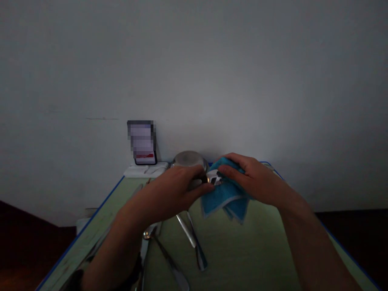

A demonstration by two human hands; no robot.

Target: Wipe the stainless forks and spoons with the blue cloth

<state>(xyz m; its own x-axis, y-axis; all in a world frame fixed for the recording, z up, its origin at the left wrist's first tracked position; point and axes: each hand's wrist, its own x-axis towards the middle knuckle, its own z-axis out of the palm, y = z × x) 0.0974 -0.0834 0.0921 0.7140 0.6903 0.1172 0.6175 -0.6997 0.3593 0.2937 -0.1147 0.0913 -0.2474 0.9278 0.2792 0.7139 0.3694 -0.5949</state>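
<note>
A shiny metal utensil, its kind unclear, is held between my two hands in front of me. My left hand pinches one end of it, thumb below and fingers above. Folded over the other end is a blue cloth with pale edging. My right hand is closed around this cloth, its thumb pressing near the metal. The cloth's lower corners hang loose above the table. Fingers and fabric hide most of the utensil's shape.
Metal cutlery lies on the green table, including a spoon and two long handles. An upturned metal bowl stands near the wall. A phone leans upright on a white base at the back left.
</note>
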